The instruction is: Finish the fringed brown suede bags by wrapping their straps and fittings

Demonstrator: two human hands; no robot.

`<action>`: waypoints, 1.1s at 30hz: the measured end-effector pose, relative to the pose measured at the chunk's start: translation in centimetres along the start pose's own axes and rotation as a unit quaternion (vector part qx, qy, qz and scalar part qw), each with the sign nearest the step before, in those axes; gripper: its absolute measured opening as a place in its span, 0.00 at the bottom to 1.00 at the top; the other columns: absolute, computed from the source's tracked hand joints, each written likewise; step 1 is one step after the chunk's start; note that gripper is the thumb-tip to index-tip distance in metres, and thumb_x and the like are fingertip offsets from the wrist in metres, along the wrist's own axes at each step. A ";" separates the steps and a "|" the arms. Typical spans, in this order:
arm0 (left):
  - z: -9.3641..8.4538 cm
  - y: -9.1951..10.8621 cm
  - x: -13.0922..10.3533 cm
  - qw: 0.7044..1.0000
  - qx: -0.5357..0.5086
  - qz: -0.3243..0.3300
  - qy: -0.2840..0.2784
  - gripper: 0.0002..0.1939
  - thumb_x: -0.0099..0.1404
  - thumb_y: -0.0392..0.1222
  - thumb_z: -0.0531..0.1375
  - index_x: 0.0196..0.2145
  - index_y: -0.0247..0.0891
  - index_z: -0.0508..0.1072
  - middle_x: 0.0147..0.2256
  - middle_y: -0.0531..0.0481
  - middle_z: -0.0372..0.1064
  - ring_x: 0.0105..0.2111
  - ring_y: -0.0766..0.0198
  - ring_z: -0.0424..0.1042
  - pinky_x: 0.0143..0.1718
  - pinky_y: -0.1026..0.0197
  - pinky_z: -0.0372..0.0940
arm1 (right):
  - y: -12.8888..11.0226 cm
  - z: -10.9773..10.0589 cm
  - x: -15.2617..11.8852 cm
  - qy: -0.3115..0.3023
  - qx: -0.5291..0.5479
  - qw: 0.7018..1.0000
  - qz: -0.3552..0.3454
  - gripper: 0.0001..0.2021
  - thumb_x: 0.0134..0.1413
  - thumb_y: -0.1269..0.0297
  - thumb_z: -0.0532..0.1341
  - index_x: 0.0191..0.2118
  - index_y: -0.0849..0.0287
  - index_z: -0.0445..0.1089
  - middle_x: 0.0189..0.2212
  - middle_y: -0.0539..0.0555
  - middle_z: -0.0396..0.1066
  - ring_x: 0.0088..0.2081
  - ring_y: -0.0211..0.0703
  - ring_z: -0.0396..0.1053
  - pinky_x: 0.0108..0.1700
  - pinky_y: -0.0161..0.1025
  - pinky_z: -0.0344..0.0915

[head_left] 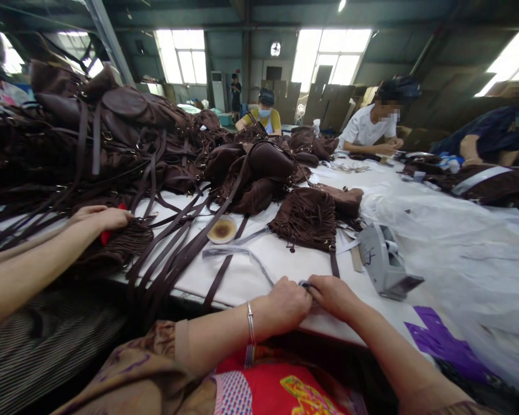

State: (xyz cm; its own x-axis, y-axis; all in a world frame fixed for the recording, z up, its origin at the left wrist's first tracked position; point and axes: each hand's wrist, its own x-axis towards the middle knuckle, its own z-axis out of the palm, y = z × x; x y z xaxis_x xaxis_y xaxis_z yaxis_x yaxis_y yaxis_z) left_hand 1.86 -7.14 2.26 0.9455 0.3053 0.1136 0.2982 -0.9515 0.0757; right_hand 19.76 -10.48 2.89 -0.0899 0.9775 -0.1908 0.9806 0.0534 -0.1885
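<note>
Left hand (288,302) and right hand (335,295) pinch a narrow grey strip (260,264) before the fringed dark-brown bag (307,216); right of it stands 1 grey plastic dispenser (378,259).

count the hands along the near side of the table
4: the wearer's left hand and right hand, on the grey strip; at left, a co-worker's nearer hand and partly hidden farther hand.

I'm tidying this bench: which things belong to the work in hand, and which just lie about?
In use: grey strip, left hand, right hand; perhaps the fringed brown bag.
Seemingly lying about: tape dispenser, small dish, purple plastic.
</note>
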 end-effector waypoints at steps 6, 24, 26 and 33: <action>-0.8 -2.6 0.1 0.998 0.014 -0.007 -0.057 0.06 0.67 0.34 0.55 0.36 0.34 0.73 0.30 0.45 0.74 0.30 0.54 0.75 0.30 0.56 0.68 | 0.9 -0.2 0.3 0.009 -0.026 0.999 -0.043 0.13 0.65 0.62 0.51 0.40 0.56 0.73 0.37 0.56 0.77 0.40 0.45 0.74 0.39 0.37 0.60; -1.1 -2.8 -0.5 0.999 0.013 0.011 -0.052 0.08 0.69 0.35 0.53 0.41 0.35 0.72 0.33 0.45 0.73 0.31 0.58 0.74 0.31 0.59 0.68 | -0.3 -1.1 0.4 -0.004 -0.063 0.998 -0.012 0.12 0.65 0.62 0.51 0.39 0.56 0.72 0.38 0.57 0.78 0.40 0.47 0.75 0.36 0.38 0.59; 0.1 -1.9 -0.1 1.000 0.016 -0.005 -0.025 0.09 0.68 0.32 0.52 0.41 0.32 0.72 0.35 0.42 0.72 0.33 0.56 0.74 0.32 0.58 0.69 | -0.9 -0.6 0.1 0.024 -0.050 0.995 0.077 0.15 0.66 0.56 0.51 0.41 0.58 0.72 0.36 0.59 0.78 0.38 0.49 0.75 0.35 0.39 0.59; 1.6 1.2 0.3 0.999 0.015 -0.041 0.019 0.10 0.68 0.32 0.50 0.42 0.29 0.69 0.35 0.39 0.71 0.34 0.53 0.73 0.32 0.53 0.70 | -1.9 0.1 -0.1 0.006 -0.029 0.986 0.164 0.14 0.63 0.61 0.51 0.38 0.61 0.71 0.36 0.62 0.77 0.38 0.52 0.76 0.34 0.39 0.59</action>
State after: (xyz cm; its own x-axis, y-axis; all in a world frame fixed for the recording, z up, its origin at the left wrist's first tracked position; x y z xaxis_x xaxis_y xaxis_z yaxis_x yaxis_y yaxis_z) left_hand 2.74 -8.25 0.78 0.9122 0.3833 0.1452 0.3792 -0.9236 0.0557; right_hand 17.90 -10.67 3.18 0.2353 0.9466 -0.2205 0.9650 -0.2546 -0.0629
